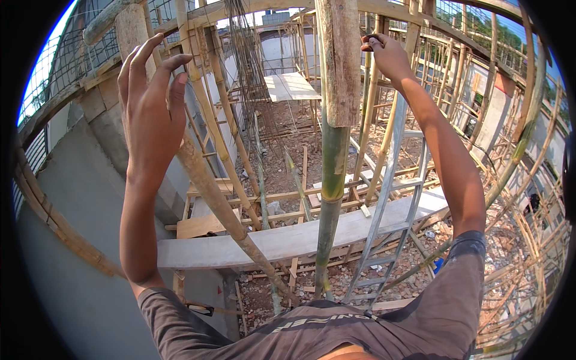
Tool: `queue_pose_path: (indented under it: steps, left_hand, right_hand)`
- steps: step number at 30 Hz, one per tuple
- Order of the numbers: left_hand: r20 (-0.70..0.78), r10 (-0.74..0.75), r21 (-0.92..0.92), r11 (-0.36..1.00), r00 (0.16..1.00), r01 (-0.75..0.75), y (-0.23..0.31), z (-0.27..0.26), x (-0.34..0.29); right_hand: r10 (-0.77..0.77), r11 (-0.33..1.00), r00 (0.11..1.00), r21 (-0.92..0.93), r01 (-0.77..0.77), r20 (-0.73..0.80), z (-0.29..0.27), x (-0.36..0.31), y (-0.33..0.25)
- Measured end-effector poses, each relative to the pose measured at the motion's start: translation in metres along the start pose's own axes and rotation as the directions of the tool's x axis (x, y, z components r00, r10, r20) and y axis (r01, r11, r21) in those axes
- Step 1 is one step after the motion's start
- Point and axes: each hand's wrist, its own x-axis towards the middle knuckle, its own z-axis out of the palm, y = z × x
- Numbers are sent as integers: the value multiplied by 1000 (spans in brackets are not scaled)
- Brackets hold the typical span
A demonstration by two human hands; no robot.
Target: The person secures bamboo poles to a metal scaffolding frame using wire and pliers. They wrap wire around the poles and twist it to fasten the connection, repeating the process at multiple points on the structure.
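A rough wooden plank (343,60) stands upright against a green bamboo pole (332,174) near the right hand (390,57), whose curled grip I cannot read, the left hand (150,102) loosely parted, pale lettering crossing the shirt (288,327), rubble ground (255,303) and bamboo scaffolding (222,204) around.

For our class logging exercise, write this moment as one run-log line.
left hand: raised, open | right hand: raised, grip unclear | between hands: upright timber | below: green bamboo pole, pale horizontal beam

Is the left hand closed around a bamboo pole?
No, the left hand is raised and open, with its fingers loosely curved.
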Motion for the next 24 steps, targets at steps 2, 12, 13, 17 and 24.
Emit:
queue_pose_path:
  steps: [2,12,13,17,24]
  left_hand:
    - [2,-47,-56,997,999,47,-4,-10,3]
    - [88,163,-516,851,983,-95,43,-27,97]
    - [302,59,-499,860,951,105,79,-25,116]
    - [624,450,-201,883,639,-425,59,70,159]
    - [849,331,-178,913,411,-367,51,185,190]
  right_hand:
    - [-28,996,999,-82,25,-39,-15,-6,-7]
    - [-390,700,914,-680,217,-110,-42,24,-2]
    - [-410,679,907,-696,234,-96,-47,27,1]
    - [-442,640,895,-721,265,-64,-57,19,-16]
    - [-437,722,885,-649,240,-159,-98,-10,-35]
